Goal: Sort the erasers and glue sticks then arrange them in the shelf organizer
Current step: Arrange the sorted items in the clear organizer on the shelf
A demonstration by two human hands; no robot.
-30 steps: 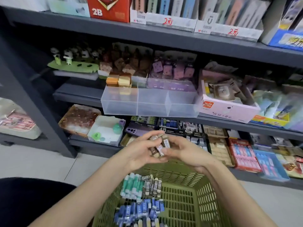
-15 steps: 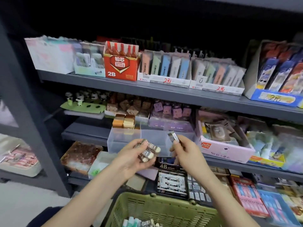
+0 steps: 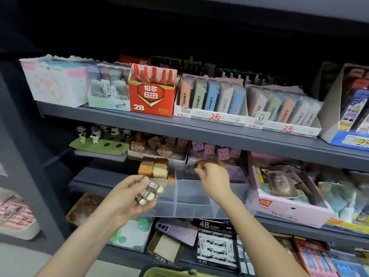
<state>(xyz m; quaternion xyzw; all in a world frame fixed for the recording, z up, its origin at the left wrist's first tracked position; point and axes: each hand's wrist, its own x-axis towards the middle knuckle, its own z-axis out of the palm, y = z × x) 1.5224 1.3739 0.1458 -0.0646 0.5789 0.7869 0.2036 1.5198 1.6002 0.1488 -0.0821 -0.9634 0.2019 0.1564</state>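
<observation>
Gripping a bundle of erasers [image 3: 148, 191], the left hand [image 3: 121, 200] curls fingers and thumb round them at 8 o'clock of the clear organizer [image 3: 189, 198], against its left front wall. The erasers wear printed sleeves too small to read. Their pale bare ends point toward 3 o'clock, and their long axes run roughly 9-to-3. The right hand [image 3: 215, 180] reaches over the organizer's middle compartment and pinches one eraser [image 3: 196, 166] between thumb and fingertips. It is blurred, sticks out toward 9 o'clock and lies near level at the organizer's 12 o'clock edge. On the shelf above, at 11 o'clock, a red box [image 3: 152, 92] reads "2B" and "铅芯". At 1 o'clock the white boxes [image 3: 209, 116] carry "M&G" and a red "2元". At 6 o'clock a black pack [image 3: 215, 238] reads "4B".
</observation>
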